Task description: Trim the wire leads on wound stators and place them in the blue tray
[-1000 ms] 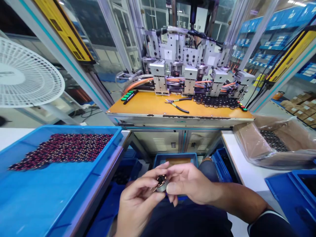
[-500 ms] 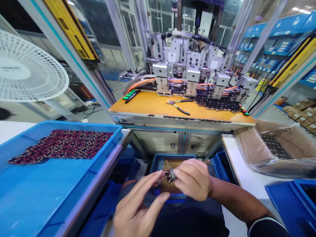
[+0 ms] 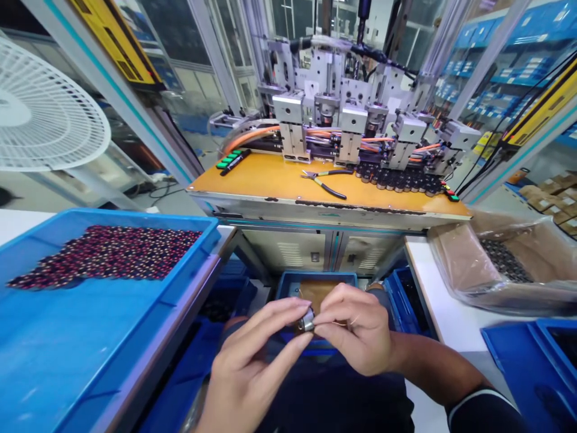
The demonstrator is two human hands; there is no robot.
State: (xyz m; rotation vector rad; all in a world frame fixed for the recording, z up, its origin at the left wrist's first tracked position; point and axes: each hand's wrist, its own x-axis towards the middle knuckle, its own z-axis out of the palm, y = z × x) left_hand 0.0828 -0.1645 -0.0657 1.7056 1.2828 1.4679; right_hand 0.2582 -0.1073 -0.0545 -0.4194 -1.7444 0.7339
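A small round metal part (image 3: 307,320) with a dark wound end sits between both my hands, low in the middle of the view. My left hand (image 3: 246,373) pinches it from the left with thumb and fingertips. My right hand (image 3: 356,328) grips it from the right, fingers curled. Both hands hover above my lap and a small blue bin (image 3: 288,285) with brown contents under the bench.
A large blue tray (image 3: 90,337) at left holds several dark red parts (image 3: 108,258). An orange-topped machine table (image 3: 270,180) carries pliers (image 3: 324,183), rows of black parts (image 3: 396,180) and grey fixtures (image 3: 351,114). A plastic bag (image 3: 500,264) lies right, a white fan (image 3: 45,114) left.
Both hands have risen slightly and drawn close round the part; my left fingers, apart from it half a second ago, now pinch it. The camera tilted a little downward.
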